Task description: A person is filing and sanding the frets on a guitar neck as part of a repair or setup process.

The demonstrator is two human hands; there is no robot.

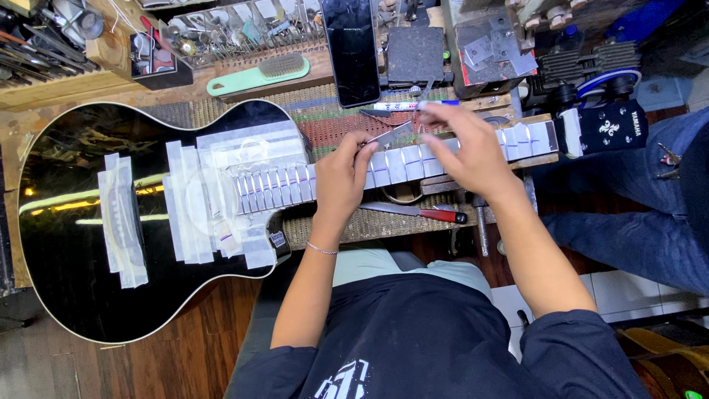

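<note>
- Cluttered wooden workbench (44,103) up top, with a green brush (258,75), a dark phone (351,48) and racks of small tools.
- Black acoustic guitar (81,244) lies flat across it, body on the left, neck (413,161) running right, fretboard masked with white tape strips.
- Left hand (341,177) rests on the neck, fingers curled, pinching a thin metal blade (393,134) against the frets.
- Right hand (465,148) sits just beside it, fingers together and pressing down on the neck.
- Red-handled knife (421,213) lies under the neck.

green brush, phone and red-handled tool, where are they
green brush (258,75), head view, on its bristle end
phone (351,48), head view, middle of its dark screen
red-handled tool (440,215), head view, on the red handle
</note>
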